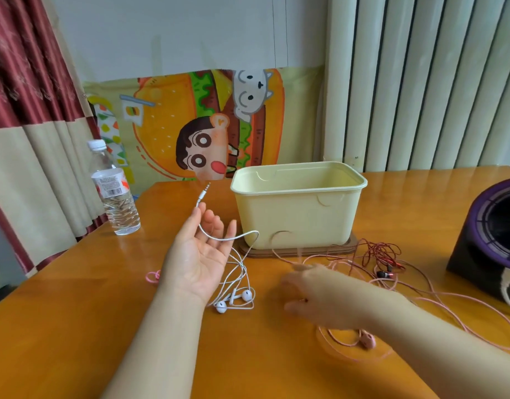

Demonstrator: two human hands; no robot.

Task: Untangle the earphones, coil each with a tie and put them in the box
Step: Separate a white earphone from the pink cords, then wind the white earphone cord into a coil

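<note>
Draping our left hand, fingers loosely spread, thin glossy white earphones end in rounded buds below; right hand too blurred to tell.

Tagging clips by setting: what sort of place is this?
Probably a room at home, not a lab: a wooden table by a curtain, a cartoon cloth against the wall, a water bottle, and earphones beside a box.
</note>
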